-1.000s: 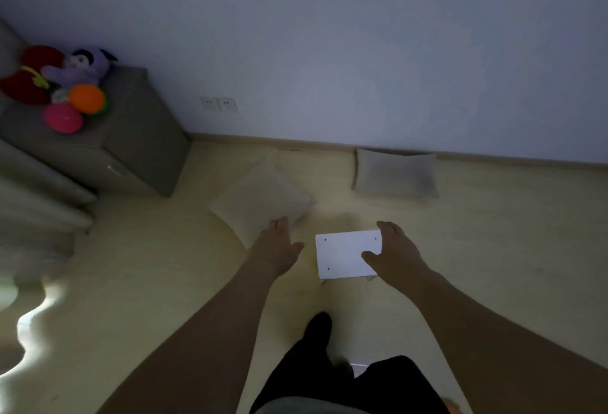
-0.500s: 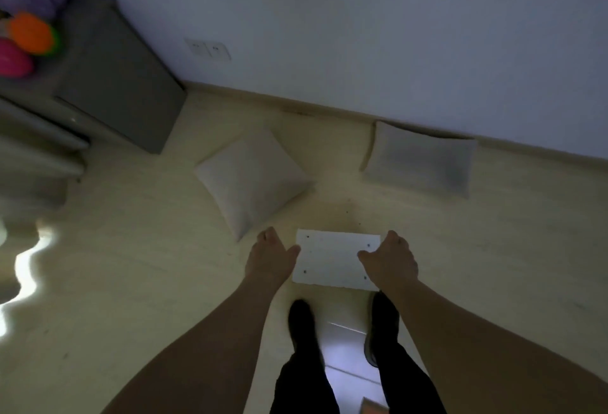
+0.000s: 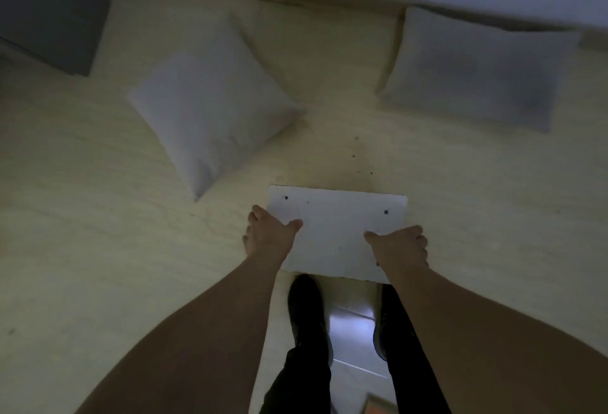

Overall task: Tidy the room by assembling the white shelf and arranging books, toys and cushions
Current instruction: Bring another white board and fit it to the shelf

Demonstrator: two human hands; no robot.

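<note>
both hands, left hand [image 3: 267,236] and right hand [image 3: 399,247], clamped on white panel [image 3: 335,232], fingers underneath hidden

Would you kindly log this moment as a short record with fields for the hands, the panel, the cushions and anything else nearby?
left hand: grips the left edge of the white panel, thumb on top
right hand: grips the right edge, thumb on top
white panel: roughly level, small holes near its corners, held in front of the feet
cushions: left cushion lies on the floor, turned cornerwise; right cushion by the wall
other: grey cabinet at top left
</note>
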